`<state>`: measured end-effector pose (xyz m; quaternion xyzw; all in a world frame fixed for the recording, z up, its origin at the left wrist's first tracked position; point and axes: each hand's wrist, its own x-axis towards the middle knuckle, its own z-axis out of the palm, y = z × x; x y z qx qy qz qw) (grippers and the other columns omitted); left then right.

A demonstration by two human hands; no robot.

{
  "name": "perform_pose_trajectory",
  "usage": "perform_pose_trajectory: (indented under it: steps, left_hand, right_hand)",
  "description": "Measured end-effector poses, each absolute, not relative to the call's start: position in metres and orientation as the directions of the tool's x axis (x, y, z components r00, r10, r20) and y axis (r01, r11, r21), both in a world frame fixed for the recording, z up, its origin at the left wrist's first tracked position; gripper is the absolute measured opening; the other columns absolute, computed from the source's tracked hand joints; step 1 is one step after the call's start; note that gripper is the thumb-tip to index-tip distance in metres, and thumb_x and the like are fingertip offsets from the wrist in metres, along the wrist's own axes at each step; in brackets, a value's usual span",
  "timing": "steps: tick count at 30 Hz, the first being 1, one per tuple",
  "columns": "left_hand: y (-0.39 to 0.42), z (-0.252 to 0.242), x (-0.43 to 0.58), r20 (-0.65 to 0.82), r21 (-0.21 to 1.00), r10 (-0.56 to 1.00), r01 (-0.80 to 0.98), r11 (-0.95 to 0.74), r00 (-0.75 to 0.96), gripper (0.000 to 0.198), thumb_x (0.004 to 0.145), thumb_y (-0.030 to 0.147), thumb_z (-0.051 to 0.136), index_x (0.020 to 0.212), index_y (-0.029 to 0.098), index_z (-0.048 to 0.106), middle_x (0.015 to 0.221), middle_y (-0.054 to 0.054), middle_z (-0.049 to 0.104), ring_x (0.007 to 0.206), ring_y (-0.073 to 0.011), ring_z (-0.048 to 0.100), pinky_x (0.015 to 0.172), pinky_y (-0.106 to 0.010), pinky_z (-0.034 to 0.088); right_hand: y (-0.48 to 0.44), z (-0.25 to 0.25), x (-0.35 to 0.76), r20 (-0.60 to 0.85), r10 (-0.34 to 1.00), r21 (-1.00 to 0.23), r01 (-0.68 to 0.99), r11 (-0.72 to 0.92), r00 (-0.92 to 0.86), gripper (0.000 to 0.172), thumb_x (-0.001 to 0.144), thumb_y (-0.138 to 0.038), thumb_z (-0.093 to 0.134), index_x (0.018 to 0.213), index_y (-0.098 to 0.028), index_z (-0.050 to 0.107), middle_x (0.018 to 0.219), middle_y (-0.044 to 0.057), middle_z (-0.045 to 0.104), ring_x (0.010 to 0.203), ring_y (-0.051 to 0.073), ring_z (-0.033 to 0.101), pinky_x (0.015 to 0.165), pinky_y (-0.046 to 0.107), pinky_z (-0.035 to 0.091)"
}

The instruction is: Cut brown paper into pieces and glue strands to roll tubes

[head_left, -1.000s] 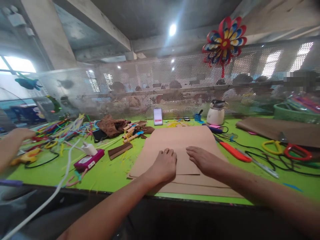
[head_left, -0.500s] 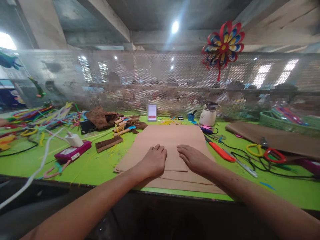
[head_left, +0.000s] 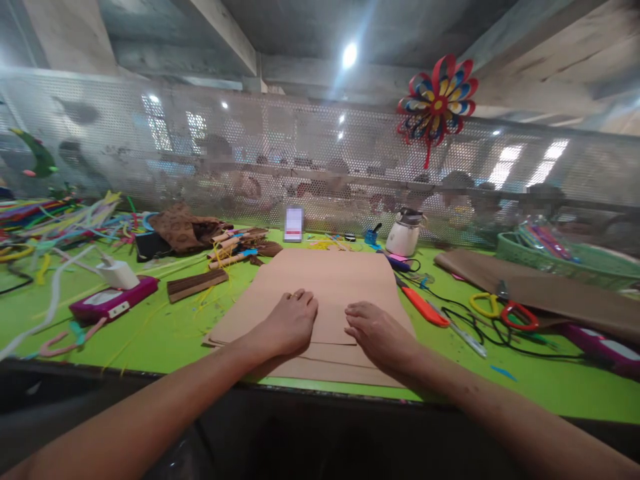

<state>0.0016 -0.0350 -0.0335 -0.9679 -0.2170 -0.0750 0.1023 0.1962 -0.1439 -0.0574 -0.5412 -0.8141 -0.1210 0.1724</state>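
Brown paper sheets [head_left: 335,280], stacked at the near edge of the green table [head_left: 165,333], stay pinned under both palms, left hand [head_left: 287,323] and right hand [head_left: 377,333] flat, open, gripping nothing, hardly moved since a second ago; beyond lie an orange utility knife [head_left: 425,308] and a phone [head_left: 293,223].

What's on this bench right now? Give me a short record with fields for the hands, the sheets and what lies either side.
Left: left hand rests on the brown sheets, fingers bent
Right: right hand lies flat on the same stack, close beside the left
Sheets: stacked flat on the green table
Right side: orange cutter, red-handled scissors
Left side: pink case with a white charger on it
Behind: phone, upright
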Motion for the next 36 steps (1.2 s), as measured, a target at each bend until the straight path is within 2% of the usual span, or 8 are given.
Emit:
perform_pose_trajectory:
  steps: [6,8,11,14,18,27,33,36]
  left_hand:
    - [-0.036,-0.032,0.002,0.178,-0.158,0.418,0.445,-0.881,0.891,0.026,0.085,0.012,0.039,0.105,0.012,0.055,0.108,-0.016,0.056,0.106,-0.0275,0.048,0.086,-0.041,0.04]
    - [-0.036,-0.032,0.002,0.174,-0.155,0.419,0.445,-0.882,0.891,0.025,0.086,0.013,0.038,0.105,0.012,0.055,0.108,-0.016,0.056,0.107,-0.0275,0.048,0.087,-0.041,0.039]
    - [-0.036,-0.03,0.002,0.158,-0.156,0.417,0.44,-0.884,0.895,0.024,0.087,0.015,0.038,0.103,0.012,0.056,0.108,-0.016,0.056,0.105,-0.0278,0.049,0.086,-0.041,0.04]
    - [-0.036,-0.03,0.001,0.167,-0.158,0.414,0.439,-0.885,0.895,0.027,0.086,0.014,0.039,0.107,0.011,0.054,0.111,-0.017,0.056,0.108,-0.0281,0.048,0.088,-0.042,0.039]
    - [-0.035,-0.032,0.001,0.162,-0.152,0.42,0.444,-0.883,0.893,0.029,0.085,0.013,0.04,0.11,0.012,0.054,0.114,-0.017,0.055,0.11,-0.0283,0.047,0.09,-0.042,0.038]
    - [-0.035,-0.033,0.002,0.174,-0.181,0.405,0.434,-0.883,0.898,0.029,0.083,0.013,0.04,0.108,0.011,0.055,0.11,-0.017,0.056,0.108,-0.0284,0.049,0.088,-0.041,0.039]
    - [-0.036,-0.033,0.002,0.191,-0.188,0.396,0.43,-0.883,0.898,0.025,0.085,0.014,0.039,0.103,0.011,0.056,0.105,-0.016,0.057,0.104,-0.0282,0.05,0.085,-0.041,0.041]
    - [-0.037,-0.031,0.003,0.168,-0.186,0.41,0.438,-0.88,0.896,0.025,0.083,0.014,0.042,0.103,0.011,0.056,0.108,-0.017,0.057,0.106,-0.0286,0.049,0.086,-0.041,0.041]
  right_hand:
    - [-0.146,-0.05,0.196,0.374,0.853,0.045,0.925,0.376,-0.365,0.021,0.093,-0.025,0.049,0.087,-0.014,0.065,0.093,0.012,0.067,0.106,0.023,0.056,0.099,0.041,0.039]
    - [-0.146,-0.042,0.198,0.364,0.863,0.022,0.93,0.368,-0.35,0.023,0.091,-0.032,0.052,0.087,-0.014,0.065,0.102,0.013,0.066,0.111,0.024,0.053,0.102,0.042,0.037]
    - [-0.141,-0.034,0.205,0.328,0.896,-0.034,0.945,0.326,-0.297,0.04,0.086,-0.047,0.056,0.103,-0.011,0.064,0.124,0.018,0.058,0.122,0.029,0.046,0.105,0.044,0.034]
    - [-0.136,-0.035,0.213,0.239,0.941,-0.103,0.957,0.272,-0.241,0.063,0.085,-0.058,0.05,0.125,-0.009,0.054,0.136,0.019,0.049,0.128,0.031,0.041,0.106,0.046,0.032]
    - [-0.135,-0.043,0.218,0.177,0.964,-0.137,0.965,0.222,-0.197,0.076,0.087,-0.063,0.039,0.14,-0.009,0.04,0.147,0.018,0.037,0.136,0.03,0.032,0.11,0.045,0.025]
    - [-0.133,-0.031,0.216,0.114,0.963,-0.054,0.966,0.252,-0.245,0.072,0.088,-0.064,0.037,0.134,-0.01,0.048,0.144,0.019,0.041,0.133,0.031,0.036,0.107,0.047,0.026]
    - [-0.147,-0.023,0.206,0.184,0.915,0.03,0.933,0.36,-0.359,0.053,0.093,-0.053,0.039,0.123,-0.012,0.056,0.135,0.017,0.051,0.132,0.029,0.036,0.106,0.047,0.028]
    - [-0.155,-0.03,0.201,0.197,0.919,0.045,0.939,0.341,-0.343,0.056,0.096,-0.049,0.033,0.127,-0.007,0.053,0.135,0.019,0.051,0.13,0.029,0.04,0.107,0.044,0.031]
